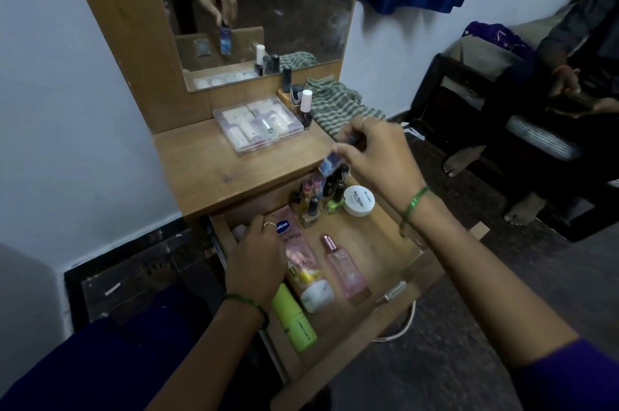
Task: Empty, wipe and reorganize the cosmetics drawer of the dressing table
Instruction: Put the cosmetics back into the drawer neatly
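The drawer [395,253] stood pulled out at the centre of the frame, below the worktop [201,159]. Your right hand [375,156] was raised over its far end, fingers pinching the dark cap of a small bottle [330,164] with a blue body, blurred, hanging tilted just above a cluster of nail polishes [318,192]. Just right of that cluster sat a white jar [359,201]. Your left hand [256,253] reached into the drawer's left side, fingers curled down beside a pink lotion bottle [303,263]; you could not tell from the frame whether it gripped anything. Right of the lotion lay a pink spray bottle [340,266], and nearer you a green tube [294,323]. On the worktop, upper centre, rested a clear box [259,122] of small containers, a few polish bottles [299,102] just beside it, and a striped cloth [338,102] to their right. The mirror [261,5] behind reflected your hand and bottle.
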